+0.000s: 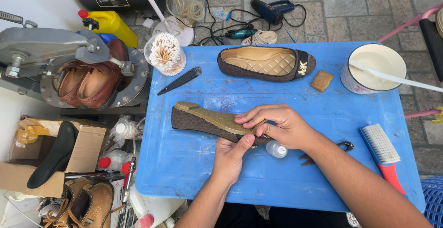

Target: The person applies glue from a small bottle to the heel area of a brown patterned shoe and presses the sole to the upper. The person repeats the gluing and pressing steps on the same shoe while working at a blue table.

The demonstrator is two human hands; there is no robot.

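Head view: both hands' fingers (251,117) close tightly on the upturned brown shoe (203,119), pressing its sole.

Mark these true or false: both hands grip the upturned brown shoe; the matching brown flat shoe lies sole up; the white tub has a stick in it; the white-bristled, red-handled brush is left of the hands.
1. Both hands, left hand and right hand, grip the upturned brown shoe: true.
2. The matching brown flat shoe lies sole up: false, its quilted tan insole faces up.
3. The white tub has a stick in it: true.
4. The white-bristled, red-handled brush is left of the hands: false, it lies to their right.
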